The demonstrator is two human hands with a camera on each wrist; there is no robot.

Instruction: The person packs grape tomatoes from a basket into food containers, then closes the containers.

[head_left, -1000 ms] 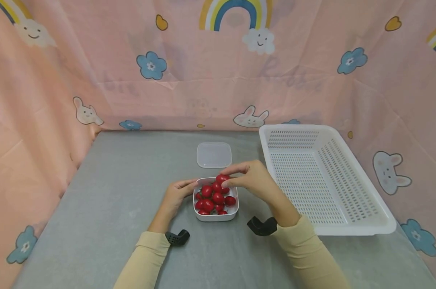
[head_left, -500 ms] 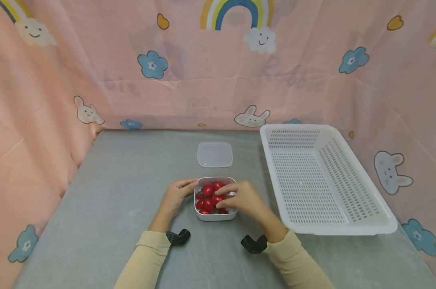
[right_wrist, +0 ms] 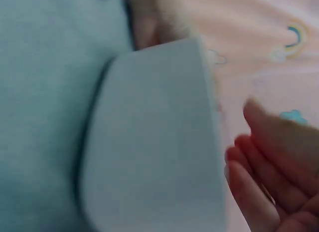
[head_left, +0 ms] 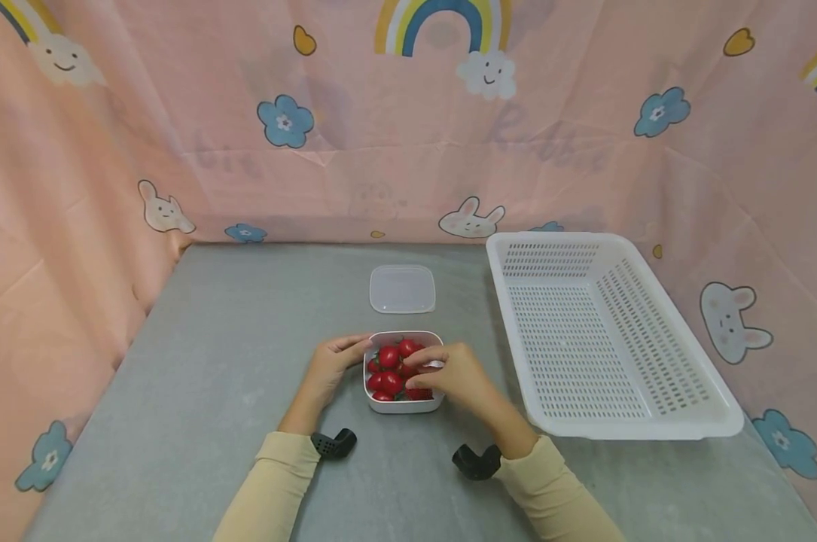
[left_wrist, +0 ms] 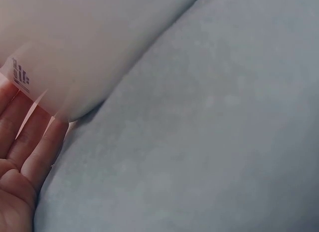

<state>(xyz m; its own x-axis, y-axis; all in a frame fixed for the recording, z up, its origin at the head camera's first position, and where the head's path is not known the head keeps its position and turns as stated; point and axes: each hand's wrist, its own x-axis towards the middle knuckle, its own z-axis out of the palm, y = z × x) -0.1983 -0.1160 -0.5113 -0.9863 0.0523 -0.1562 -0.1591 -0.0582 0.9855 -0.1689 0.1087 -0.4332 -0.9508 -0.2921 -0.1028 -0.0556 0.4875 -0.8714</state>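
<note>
A small white container (head_left: 405, 407) holds several red cherry tomatoes (head_left: 389, 356), some with green stems. At its left corner my left hand (head_left: 328, 369) holds it, thumb near the rim and fingers along the outer wall. The left wrist view shows those fingers (left_wrist: 30, 132) lying fairly straight against the pale wall. Over the container's right side hangs my right hand (head_left: 458, 374), fingers bent and apart just above the tomatoes. In the right wrist view no tomato shows between the fingers. The right hand covers part of the tomatoes.
Behind the container lies a translucent lid (head_left: 402, 289) on the grey table (head_left: 245, 324). A large white perforated basket (head_left: 591, 346) stands to the right. A pink printed curtain (head_left: 354, 173) closes off the back and sides.
My right hand has brought a tomato from the container's back right corner down toward the front and let it go among the others. The left hand keeps its place.
</note>
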